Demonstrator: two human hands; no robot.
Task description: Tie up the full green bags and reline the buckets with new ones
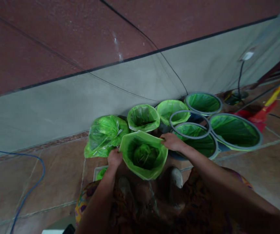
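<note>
My left hand (115,158) and my right hand (172,141) pinch opposite sides of the rim of a green garbage bag (127,161). Its mouth is spread wide between them, and bunched green plastic (143,154) lies down inside. Whether a bin stands under this bag is hidden. By my left hand rests a tied, puffed-up green bag (107,133) with a white drawstring. Just behind the held bag stands another open green bag (136,122). Close to my right hand is a round bin (214,150) lined in green, with a loose grey ring (172,113) over it.
More green-lined bins (259,141) stand to the right, near a red-and-yellow long-handled tool (268,109). A wall (57,107) runs behind everything. A blue cable (41,162) crosses the tiled floor at left, and a small tray (95,174) sits by my left knee.
</note>
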